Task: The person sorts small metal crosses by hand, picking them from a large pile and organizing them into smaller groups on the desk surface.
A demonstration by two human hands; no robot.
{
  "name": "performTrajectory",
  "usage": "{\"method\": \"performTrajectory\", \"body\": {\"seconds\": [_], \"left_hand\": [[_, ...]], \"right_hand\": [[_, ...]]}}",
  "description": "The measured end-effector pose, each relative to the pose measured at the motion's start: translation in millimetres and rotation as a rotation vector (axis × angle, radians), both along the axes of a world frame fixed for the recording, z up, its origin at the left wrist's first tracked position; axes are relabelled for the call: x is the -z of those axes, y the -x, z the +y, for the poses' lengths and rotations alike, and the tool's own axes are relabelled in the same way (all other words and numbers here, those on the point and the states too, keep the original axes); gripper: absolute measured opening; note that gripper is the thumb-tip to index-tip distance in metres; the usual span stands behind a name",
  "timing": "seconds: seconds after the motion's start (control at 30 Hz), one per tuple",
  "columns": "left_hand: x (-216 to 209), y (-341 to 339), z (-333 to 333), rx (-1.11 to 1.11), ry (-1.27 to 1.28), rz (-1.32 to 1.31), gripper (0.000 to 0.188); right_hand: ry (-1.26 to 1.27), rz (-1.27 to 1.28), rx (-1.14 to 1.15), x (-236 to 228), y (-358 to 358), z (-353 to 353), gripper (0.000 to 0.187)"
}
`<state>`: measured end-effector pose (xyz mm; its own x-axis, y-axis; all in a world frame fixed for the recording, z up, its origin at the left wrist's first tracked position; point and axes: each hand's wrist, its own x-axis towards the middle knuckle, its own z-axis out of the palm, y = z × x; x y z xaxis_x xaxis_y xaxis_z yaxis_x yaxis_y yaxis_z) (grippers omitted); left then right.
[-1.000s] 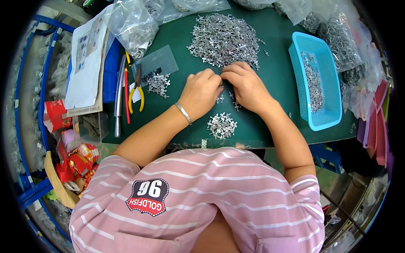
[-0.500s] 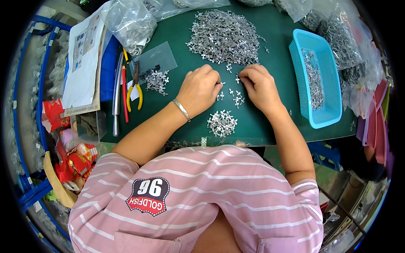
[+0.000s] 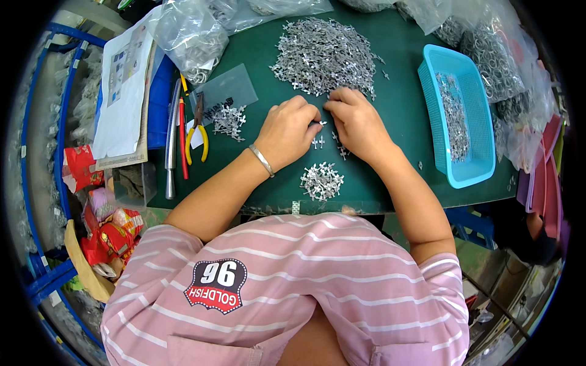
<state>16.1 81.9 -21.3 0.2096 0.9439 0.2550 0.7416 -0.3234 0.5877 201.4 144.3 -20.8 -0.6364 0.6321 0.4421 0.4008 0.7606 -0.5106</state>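
My left hand (image 3: 289, 132), a silver bangle (image 3: 262, 160) on its wrist, is closed in a pinch. From its fingertips pokes a small silver cross-shaped metal piece (image 3: 323, 123). Close beside it, my right hand (image 3: 360, 124) has its thumb and fingers drawn together at the lower edge of a large heap of such pieces (image 3: 323, 55); whatever they pinch is hidden. A few loose cross pieces (image 3: 318, 142) lie below the left fingertips, and others are partly covered by the right hand. Nearer my body sits a small pile of cross pieces (image 3: 321, 182).
A turquoise basket (image 3: 428, 116) holding small metal pieces stands at right, beside bags of metal rings (image 3: 491, 58). Leftward lie yellow-handled pliers (image 3: 196, 137), a red pen-like stick (image 3: 182, 137), a metal rod (image 3: 171, 146), a clear plastic bag (image 3: 241, 84) and another small pile (image 3: 229, 121).
My right hand has moved left and slightly away from me, to the big heap's lower edge, covering some loose pieces. The left hand has stayed nearly in place with its piece.
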Motion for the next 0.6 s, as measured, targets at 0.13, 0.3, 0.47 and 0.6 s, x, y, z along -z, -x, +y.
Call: {"method": "performTrajectory", "body": {"seconds": [0.13,0.3,0.47,0.6], "left_hand": [[1.7,8.4,-3.8,-0.025,0.015,-0.059,0.009],[3.4,-6.6,11.8,-0.028,-0.081,-0.138,0.008],[6.5,-16.9,19.5,-0.046,-0.083,0.030,0.013],[7.6,-5.9,17.7,-0.017,-0.070,-0.069,0.012]], "right_hand": [[0.111,0.093,0.129,-9.7,-13.9,0.6,0.021],[0.096,0.143,0.095,-5.3,-1.0,2.9,0.016],[0.177,0.071,0.095,0.6,-0.4,5.5,0.015],[0.259,0.089,0.151,-7.8,-10.7,4.2,0.015]]}}
